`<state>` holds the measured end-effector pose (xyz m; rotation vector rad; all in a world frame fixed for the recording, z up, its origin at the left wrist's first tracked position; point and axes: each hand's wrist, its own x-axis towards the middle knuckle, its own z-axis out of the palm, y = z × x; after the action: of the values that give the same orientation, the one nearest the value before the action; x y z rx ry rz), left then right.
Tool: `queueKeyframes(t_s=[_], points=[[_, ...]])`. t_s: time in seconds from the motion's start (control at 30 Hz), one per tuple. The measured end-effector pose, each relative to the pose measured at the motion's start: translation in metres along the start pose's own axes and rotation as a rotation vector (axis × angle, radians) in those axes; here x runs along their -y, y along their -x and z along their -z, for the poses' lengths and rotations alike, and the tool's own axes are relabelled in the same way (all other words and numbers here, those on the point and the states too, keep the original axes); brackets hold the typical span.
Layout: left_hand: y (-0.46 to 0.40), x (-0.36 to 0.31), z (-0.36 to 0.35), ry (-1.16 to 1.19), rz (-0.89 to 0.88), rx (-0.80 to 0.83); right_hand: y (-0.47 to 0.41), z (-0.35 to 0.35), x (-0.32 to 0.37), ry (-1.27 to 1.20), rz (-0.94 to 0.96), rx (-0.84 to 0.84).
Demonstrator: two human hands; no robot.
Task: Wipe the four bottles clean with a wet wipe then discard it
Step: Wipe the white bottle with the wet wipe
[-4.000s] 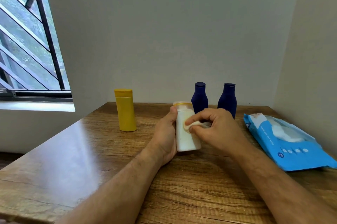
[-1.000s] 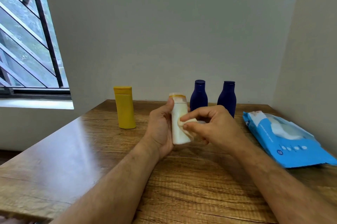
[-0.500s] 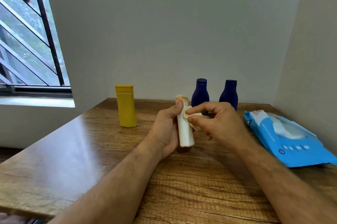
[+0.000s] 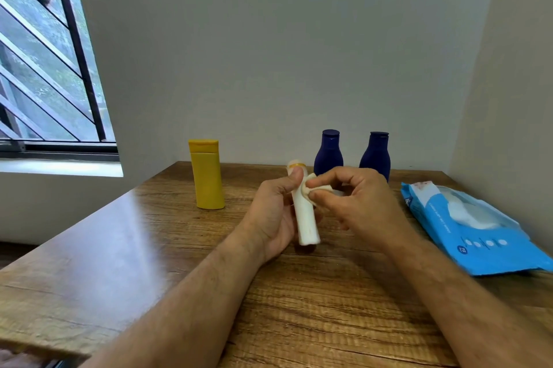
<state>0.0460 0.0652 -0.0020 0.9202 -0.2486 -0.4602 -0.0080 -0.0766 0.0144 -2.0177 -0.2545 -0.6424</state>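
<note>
My left hand (image 4: 273, 213) grips a white bottle (image 4: 305, 222) with a yellow ring near its cap, held upright just above the wooden table (image 4: 119, 248), its narrow side toward me. My right hand (image 4: 356, 203) pinches a folded wet wipe (image 4: 314, 188) against the bottle's upper right side. A yellow bottle (image 4: 207, 173) stands to the left at the back. Two dark blue bottles (image 4: 328, 152) (image 4: 376, 155) stand behind my hands near the wall, their lower parts hidden by my right hand.
A blue pack of wet wipes (image 4: 466, 227) lies on the table at the right, beside the right wall. A barred window (image 4: 45, 68) is at the left. The table's left edge runs diagonally toward me.
The white bottle has been turned in my left hand from its broad face to its narrow side. The wipe has moved up toward the bottle's top.
</note>
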Motion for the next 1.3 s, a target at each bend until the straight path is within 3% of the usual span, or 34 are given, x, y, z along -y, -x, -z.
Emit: queueKeyframes(t_s=[0.23, 0.3, 0.5, 0.6, 0.87, 1.1, 1.3], points=[[-0.011, -0.003, 0.011, 0.008, -0.034, -0.134, 0.003, 0.004, -0.001, 0.131, -0.031, 0.370], [-0.011, -0.003, 0.010, -0.001, -0.053, -0.135, 0.003, 0.001, -0.003, 0.176, -0.014, 0.340], [-0.001, 0.001, -0.002, 0.011, -0.054, -0.013, 0.000, -0.001, -0.001, 0.087, 0.115, -0.008], [-0.004, 0.002, 0.000, 0.037, -0.078, -0.020, -0.001, 0.001, -0.003, 0.099, 0.139, 0.026], [-0.015, 0.001, 0.010, 0.012, -0.187, -0.166, 0.001, 0.003, -0.006, 0.238, 0.094, 0.324], [-0.006, 0.007, -0.001, -0.037, -0.142, 0.019, -0.001, 0.000, -0.003, 0.150, 0.191, 0.033], [-0.008, 0.006, 0.000, -0.006, -0.140, 0.039, -0.002, -0.003, -0.007, 0.133, 0.225, -0.051]])
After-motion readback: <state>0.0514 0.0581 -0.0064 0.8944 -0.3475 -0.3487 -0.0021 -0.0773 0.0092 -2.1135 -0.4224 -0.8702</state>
